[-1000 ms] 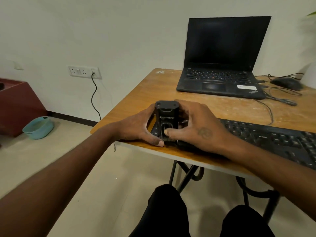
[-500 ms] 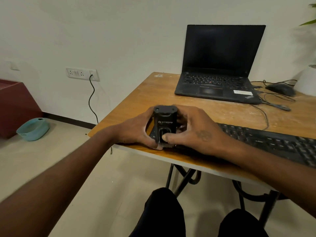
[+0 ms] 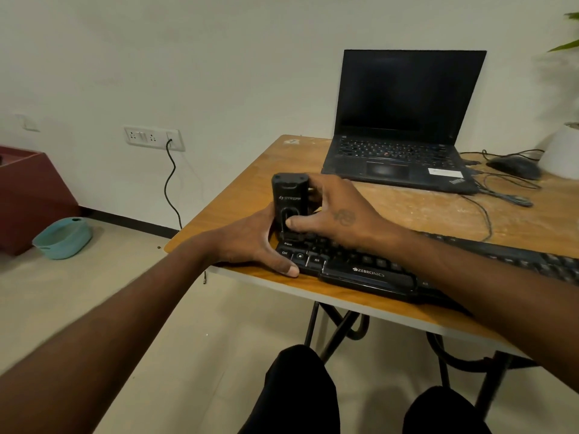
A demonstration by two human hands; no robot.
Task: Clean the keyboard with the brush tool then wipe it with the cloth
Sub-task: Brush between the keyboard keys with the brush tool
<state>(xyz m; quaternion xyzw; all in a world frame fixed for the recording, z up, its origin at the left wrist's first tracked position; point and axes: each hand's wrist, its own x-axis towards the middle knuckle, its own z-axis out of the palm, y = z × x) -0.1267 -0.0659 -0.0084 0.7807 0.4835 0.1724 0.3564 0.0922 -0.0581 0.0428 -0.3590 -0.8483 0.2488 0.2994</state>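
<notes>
Both hands form the grip: the left hand (image 3: 250,242) curls against the left side of the black brush tool (image 3: 289,205), its thumb resting at the near-left corner of the keyboard (image 3: 369,270), while the right hand (image 3: 332,211) wraps the tool's right side and presses a thumb on its front face. Going from large to small, the wooden desk (image 3: 407,211) carries a dark-screened open laptop (image 3: 404,120) at the far side, the long black Zebronics keyboard along the near edge, and the upright tool standing on the keyboard's left end. Compared with half a second ago, the view has shifted so the Ctrl and Alt keys show and the left thumb sits lower; the tool itself has hardly moved, so brushing seems only just under way. The bristles are hidden beneath the tool and hands, the keyboard's right end is cut off, and no cloth is visible.
</notes>
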